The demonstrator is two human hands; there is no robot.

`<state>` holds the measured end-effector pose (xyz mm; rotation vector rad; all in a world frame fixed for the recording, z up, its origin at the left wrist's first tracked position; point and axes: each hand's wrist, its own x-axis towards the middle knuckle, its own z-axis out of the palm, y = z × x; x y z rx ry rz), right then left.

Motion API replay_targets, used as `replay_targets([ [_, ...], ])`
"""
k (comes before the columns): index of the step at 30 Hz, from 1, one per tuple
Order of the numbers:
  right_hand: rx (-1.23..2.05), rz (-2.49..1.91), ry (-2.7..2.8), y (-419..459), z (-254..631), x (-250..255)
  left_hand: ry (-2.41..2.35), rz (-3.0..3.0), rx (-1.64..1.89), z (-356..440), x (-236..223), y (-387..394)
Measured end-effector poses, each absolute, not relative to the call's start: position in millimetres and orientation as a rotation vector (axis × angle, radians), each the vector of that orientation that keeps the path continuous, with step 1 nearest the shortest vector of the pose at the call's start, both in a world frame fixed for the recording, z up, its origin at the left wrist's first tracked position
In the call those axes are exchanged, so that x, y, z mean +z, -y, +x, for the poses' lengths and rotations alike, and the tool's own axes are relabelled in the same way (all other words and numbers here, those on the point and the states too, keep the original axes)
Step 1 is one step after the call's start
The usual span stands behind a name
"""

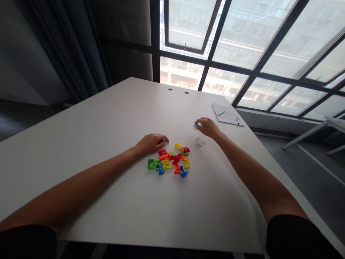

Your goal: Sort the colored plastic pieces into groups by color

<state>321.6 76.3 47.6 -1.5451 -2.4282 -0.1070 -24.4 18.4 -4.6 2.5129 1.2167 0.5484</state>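
Observation:
A loose pile of small plastic toy pieces [176,158] in red, orange, yellow, green and blue lies on the white table [113,201]. My left hand [153,142] rests on the tabletop at the pile's upper left edge. Its fingers curl towards the thumb, and whatever they may hold is too small to make out. Farther off to the right, my right hand [207,126] pinches a blue plastic piece [198,125] just over the table. Below that hand sits a small cluster of clear plastic pieces [199,142], apart from the coloured pile.
Sheets of paper [228,114] with a pen [238,121] lie by the right edge of the table. Two round cable holes [170,89] are set in the far end. Beyond stand large windows [237,39], a dark curtain [64,43] and another table [335,122].

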Motion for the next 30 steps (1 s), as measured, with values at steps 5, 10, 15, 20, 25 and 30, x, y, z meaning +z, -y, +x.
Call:
replay_targets([
  [5, 0.231, -0.979, 2.494, 6.9, 279.7, 60.0, -1.215, 2.524, 0.524, -22.8, -1.0, -17.4],
  [10, 0.352, -0.781, 2.719, 88.0, 264.4, 64.3, -1.180, 2.539, 0.560, -23.0, -1.9, -18.1],
  [15, 0.168, -0.796, 2.811, 109.9, 269.5, 41.8, -1.089, 2.492, 0.630, -26.5, -3.6, -20.9],
  [20, 0.107, -0.857, 2.718, 112.0, 264.1, 34.5, -1.078, 2.452, 0.626, -28.0, -4.9, -23.4],
  [25, 0.113, -0.805, 2.513, 108.4, 257.8, 54.1, -1.039, 2.418, 0.653, -27.9, -0.9, -24.2],
  [30, 0.129, -0.744, 2.477, 97.0, 259.3, 51.4, -0.908, 2.449, 0.663, -38.8, 38.5, -10.9],
])
